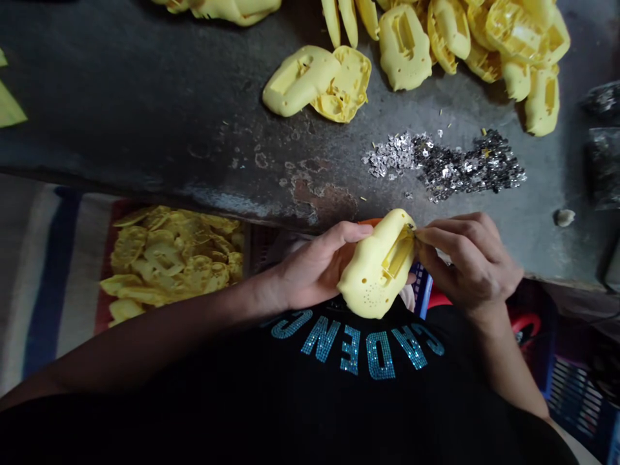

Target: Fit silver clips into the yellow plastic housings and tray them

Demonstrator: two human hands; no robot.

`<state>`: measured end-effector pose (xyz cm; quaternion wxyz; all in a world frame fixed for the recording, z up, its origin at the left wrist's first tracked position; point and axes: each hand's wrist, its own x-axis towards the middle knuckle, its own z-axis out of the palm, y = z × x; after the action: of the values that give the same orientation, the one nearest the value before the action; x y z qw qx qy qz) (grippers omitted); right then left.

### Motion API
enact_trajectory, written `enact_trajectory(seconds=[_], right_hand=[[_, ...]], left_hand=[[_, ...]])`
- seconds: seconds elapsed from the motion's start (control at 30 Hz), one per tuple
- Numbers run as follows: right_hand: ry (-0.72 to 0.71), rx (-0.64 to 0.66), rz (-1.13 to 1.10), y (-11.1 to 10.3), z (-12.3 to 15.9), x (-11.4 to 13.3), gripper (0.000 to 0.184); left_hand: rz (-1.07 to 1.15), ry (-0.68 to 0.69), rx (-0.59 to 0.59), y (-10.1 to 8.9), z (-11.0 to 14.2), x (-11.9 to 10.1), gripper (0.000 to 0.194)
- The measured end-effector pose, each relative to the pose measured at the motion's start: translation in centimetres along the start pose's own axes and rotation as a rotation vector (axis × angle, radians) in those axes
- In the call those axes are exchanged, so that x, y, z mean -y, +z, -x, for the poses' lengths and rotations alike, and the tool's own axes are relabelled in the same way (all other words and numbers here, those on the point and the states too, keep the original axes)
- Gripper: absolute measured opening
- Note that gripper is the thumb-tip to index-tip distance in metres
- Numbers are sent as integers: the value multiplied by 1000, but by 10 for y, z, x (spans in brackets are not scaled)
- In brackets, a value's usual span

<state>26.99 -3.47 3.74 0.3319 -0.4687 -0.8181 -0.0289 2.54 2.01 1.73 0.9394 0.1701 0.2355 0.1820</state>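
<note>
Above my lap, just off the table's front edge, my left hand [322, 265] is closed around a yellow plastic shell [371, 284], its thumb along the upper side. The shell is tilted, with its outer face up, showing a rectangular slot and a group of tiny holes. At the slot's upper right end, the fingers of my right hand [465, 258] pinch against the shell. A small dark bit shows by those fingertips, too small to name. On the table beyond lies a pile of small shiny metal pieces [455, 165].
More yellow shells [404, 48] lie heaped along the far side of the dark table [159, 110]. A box of yellow parts [174, 258] stands below at left. Plastic bags [605, 165] lie at the right edge, and a blue basket [578, 394] sits lower right.
</note>
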Motion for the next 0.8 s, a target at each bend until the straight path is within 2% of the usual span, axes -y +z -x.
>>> enact_trajectory(seconds=[0.13,0.3,0.5,0.63,0.7,0.8], right_hand=[[17,-7,-49,-1,1,2,48],[76,-63,-55,-1,2,4,43],[52,-67,-11,3,3,9,47],[161,-82,-120,0,-4,8,42],[264,-18,-245,-5,-12,2,31],[345,206,-410,-13,-25,-9,27]], left_hand=[[-5,5,37,0,0,-1,68],[0,24,92,-1,-1,0,81],[18,39,143,0,-2,-1,87],[30,29,175,-1,-2,-1,84],[5,58,135,0,0,0,82],[-121,166,2,3,6,2,78]])
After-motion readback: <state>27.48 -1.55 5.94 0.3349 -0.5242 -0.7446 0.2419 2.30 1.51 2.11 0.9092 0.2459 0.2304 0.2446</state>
